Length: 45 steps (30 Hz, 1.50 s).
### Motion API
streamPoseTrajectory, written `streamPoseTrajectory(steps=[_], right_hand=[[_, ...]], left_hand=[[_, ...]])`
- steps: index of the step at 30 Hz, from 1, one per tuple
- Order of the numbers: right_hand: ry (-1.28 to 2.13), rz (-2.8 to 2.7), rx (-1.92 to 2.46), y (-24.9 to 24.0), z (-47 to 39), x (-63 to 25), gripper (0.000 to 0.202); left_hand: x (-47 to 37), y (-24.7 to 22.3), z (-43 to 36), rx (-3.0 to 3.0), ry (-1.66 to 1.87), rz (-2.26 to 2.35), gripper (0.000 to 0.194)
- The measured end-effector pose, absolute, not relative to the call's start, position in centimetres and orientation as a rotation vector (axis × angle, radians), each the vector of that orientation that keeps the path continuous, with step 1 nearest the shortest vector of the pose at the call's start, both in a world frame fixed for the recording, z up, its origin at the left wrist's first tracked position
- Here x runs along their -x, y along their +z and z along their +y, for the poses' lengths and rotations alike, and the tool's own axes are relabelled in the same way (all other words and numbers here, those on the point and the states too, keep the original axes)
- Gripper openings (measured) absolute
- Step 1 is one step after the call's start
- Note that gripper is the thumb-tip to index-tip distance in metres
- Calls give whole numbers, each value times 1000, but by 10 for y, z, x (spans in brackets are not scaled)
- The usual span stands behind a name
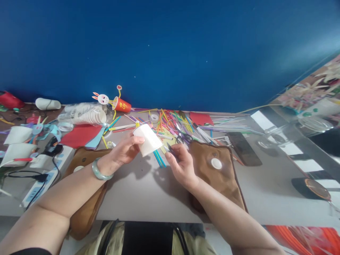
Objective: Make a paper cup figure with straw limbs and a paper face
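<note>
A white paper cup [147, 140] lies tilted in my left hand [126, 148], the fingers wrapped round its left side. Blue sticks [159, 159] show just below the cup. My right hand [182, 164] is close to the cup's right edge, its thumb and fingers pinched on a small dark pointed tool [170, 148] that I cannot make out clearly. Black-handled scissors [183, 136] lie behind my right hand, among many coloured sticks [167, 118].
Brown cushions [223, 170] lie under both forearms. At left are a power strip [39, 187], red sheets [79, 136], stacked cups [91, 117] and a red cup with a rabbit figure [123, 105]. A glass jar [294, 129] and dark-lidded container [312, 187] stand right.
</note>
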State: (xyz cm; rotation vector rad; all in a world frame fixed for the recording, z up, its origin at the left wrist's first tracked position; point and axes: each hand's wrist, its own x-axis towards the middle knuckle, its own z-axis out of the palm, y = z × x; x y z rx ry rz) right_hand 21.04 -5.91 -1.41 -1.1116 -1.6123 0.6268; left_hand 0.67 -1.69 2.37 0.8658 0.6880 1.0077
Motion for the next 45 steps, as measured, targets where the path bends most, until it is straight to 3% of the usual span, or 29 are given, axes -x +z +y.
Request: streamPoseTrajectory(steps=[23, 32, 40, 45], right_hand=[[466, -1799, 1105, -16, -62, -210, 14], [487, -1776, 1141, -17, -61, -211, 17], [550, -1777, 1160, -15, -59, -211, 17], [697, -1749, 1139, -11, -58, -211, 22]], left_hand=[[-9, 16, -18, -976, 1013, 674, 38], [-10, 17, -21, -1096, 1107, 711, 54], [-9, 18, -28, -1296, 1189, 812, 51], [-7, 9, -31, -1532, 1301, 857, 68]])
